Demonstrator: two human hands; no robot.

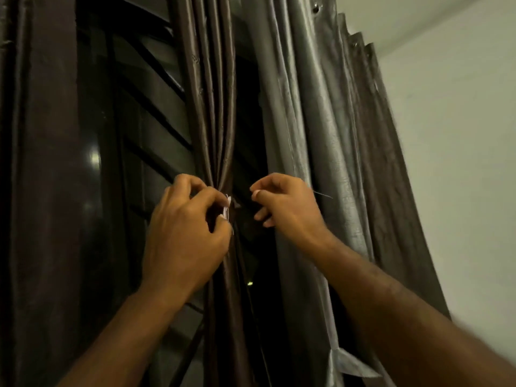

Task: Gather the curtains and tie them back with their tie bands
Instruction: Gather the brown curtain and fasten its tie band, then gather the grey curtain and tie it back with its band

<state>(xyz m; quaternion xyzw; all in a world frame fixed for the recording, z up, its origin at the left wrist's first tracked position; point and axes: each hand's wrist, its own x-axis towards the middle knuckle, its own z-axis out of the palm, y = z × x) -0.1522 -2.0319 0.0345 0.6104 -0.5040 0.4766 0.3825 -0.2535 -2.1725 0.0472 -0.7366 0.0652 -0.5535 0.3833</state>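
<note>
A brown satin curtain point(213, 107) hangs in the middle, bunched into a narrow waist at hand height. My left hand point(184, 233) pinches a pale, whitish tie band point(227, 209) against that waist. My right hand point(287, 208) is just to the right, thumb and forefinger pressed together; whether they grip the dark end of the band is hidden in shadow. A grey-silver curtain point(321, 135) hangs loose in folds behind my right hand.
Dark window glass with slanted bars point(145, 113) sits behind the curtains. Another dark curtain point(39, 163) hangs at the far left. A white wall point(460, 135) and ceiling fill the right side. A grey fabric flap point(349, 361) sticks out low on the silver curtain.
</note>
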